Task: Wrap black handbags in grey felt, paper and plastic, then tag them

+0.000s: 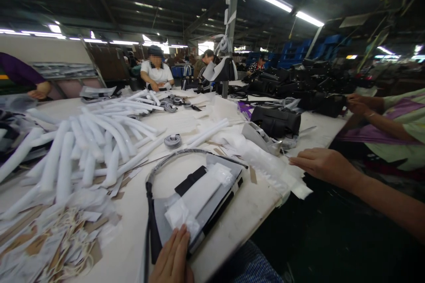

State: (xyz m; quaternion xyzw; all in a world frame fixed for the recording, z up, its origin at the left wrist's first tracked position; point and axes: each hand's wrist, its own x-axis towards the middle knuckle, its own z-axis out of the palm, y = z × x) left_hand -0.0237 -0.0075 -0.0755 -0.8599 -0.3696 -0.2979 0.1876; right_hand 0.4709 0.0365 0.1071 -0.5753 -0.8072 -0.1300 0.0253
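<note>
My left hand (pixel 174 254) lies with its fingers flat on the near end of a dark bag (pixel 159 212) with a grey panel and a long black handle (pixel 175 154) looped over the table. On the bag rests a folded white wrapped strip (pixel 195 192), beside a small black strap piece (pixel 190 180). To the right, my right hand (pixel 315 164) reaches out past the table edge with its fingertips pinched together. Whatever is between those fingertips is too small to make out. Just left of them are white foam sheets (pixel 265 163) and a black bag (pixel 277 121).
White foam tubes (pixel 96 137) are heaped at the left, above cords and paper tags (pixel 63 239). A coiled grey strap (pixel 172 141) lies mid-table. A co-worker's hands (pixel 361 105) hold black material at right. Another person (pixel 156 70) sits across, near a post (pixel 232 22).
</note>
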